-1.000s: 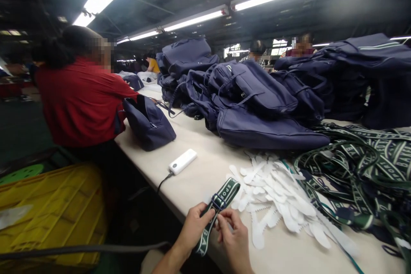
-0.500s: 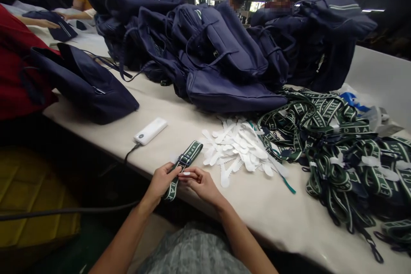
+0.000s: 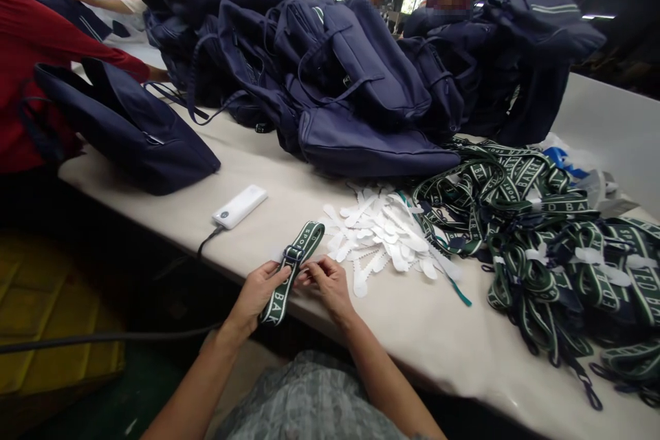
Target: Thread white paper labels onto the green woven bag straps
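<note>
At the lower middle of the frame, over the worktop [image 3: 443,330] edge, your left hand [image 3: 256,293] pinches the strap [image 3: 289,275] below its buckle [image 3: 291,254] while your right hand [image 3: 326,282] nips its edge, so you seem mid-adjustment; steady the buckle next.

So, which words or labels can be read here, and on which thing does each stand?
"SPO" and "BA": on the green strap that the left hand and right hand hold.
"D BA", "SPO": on the strap pile.
Power bank: its marking is too small to read.
</note>
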`<action>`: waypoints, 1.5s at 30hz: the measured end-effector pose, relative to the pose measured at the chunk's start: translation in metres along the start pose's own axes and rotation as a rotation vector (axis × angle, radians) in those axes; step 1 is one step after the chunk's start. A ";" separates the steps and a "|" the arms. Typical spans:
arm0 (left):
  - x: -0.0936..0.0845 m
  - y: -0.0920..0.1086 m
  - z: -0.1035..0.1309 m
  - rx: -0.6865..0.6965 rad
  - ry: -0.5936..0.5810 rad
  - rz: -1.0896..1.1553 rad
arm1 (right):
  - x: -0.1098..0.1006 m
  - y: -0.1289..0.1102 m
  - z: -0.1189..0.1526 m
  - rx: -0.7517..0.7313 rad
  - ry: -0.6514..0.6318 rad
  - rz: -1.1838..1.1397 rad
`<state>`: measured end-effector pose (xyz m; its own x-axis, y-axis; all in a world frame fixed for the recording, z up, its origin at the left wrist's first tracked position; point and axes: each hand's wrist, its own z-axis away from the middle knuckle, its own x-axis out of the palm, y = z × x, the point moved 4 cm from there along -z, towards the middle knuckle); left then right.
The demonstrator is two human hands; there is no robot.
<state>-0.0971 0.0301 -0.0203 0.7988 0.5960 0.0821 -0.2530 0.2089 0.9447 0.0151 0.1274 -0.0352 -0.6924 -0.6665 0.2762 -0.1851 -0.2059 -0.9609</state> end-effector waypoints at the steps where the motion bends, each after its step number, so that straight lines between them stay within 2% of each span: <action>1: 0.001 0.000 0.000 0.019 0.015 -0.003 | 0.000 -0.001 0.000 -0.002 -0.006 0.003; 5: 0.003 0.002 -0.003 0.107 0.092 -0.090 | 0.000 -0.008 0.002 -0.073 -0.007 0.073; 7: 0.002 0.003 -0.004 0.152 0.119 -0.158 | 0.002 -0.012 0.005 -0.186 -0.007 0.198; 12: 0.000 0.001 -0.005 0.212 0.151 -0.314 | 0.007 -0.015 0.016 -0.573 0.024 0.545; 14: -0.001 -0.002 -0.005 0.218 0.166 -0.371 | 0.009 -0.014 0.016 -0.653 0.027 0.690; 16: -0.002 -0.005 -0.004 0.226 0.188 -0.425 | 0.010 -0.014 0.014 -0.685 -0.035 0.824; 19: -0.003 -0.007 -0.005 0.245 0.207 -0.494 | 0.013 -0.016 0.007 -0.666 -0.168 0.957; 23: -0.005 -0.003 -0.005 0.287 0.226 -0.580 | 0.014 -0.017 0.000 -0.583 -0.215 0.966; 26: -0.006 0.000 -0.006 0.324 0.254 -0.631 | 0.013 -0.012 -0.004 -0.460 -0.170 0.875; 29: -0.008 -0.001 -0.011 0.317 0.229 -0.617 | 0.014 -0.008 -0.009 -0.374 -0.078 0.747; 32: -0.011 -0.005 -0.016 0.282 0.201 -0.577 | 0.020 -0.006 -0.012 -0.339 -0.015 0.612; 35: -0.015 -0.004 -0.019 0.270 0.210 -0.561 | 0.033 -0.005 -0.011 -0.359 0.027 0.578; 40: -0.021 0.003 -0.019 0.267 0.328 -0.573 | 0.046 -0.001 -0.013 -0.370 0.074 0.610; 45: -0.017 -0.003 -0.022 0.313 0.437 -0.466 | 0.035 0.001 -0.028 -0.188 0.076 0.605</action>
<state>-0.1221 0.0359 -0.0318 0.4773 0.7687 -0.4258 0.2828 0.3244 0.9027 -0.0284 0.1239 -0.0268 -0.7591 -0.5716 -0.3115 0.1392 0.3249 -0.9354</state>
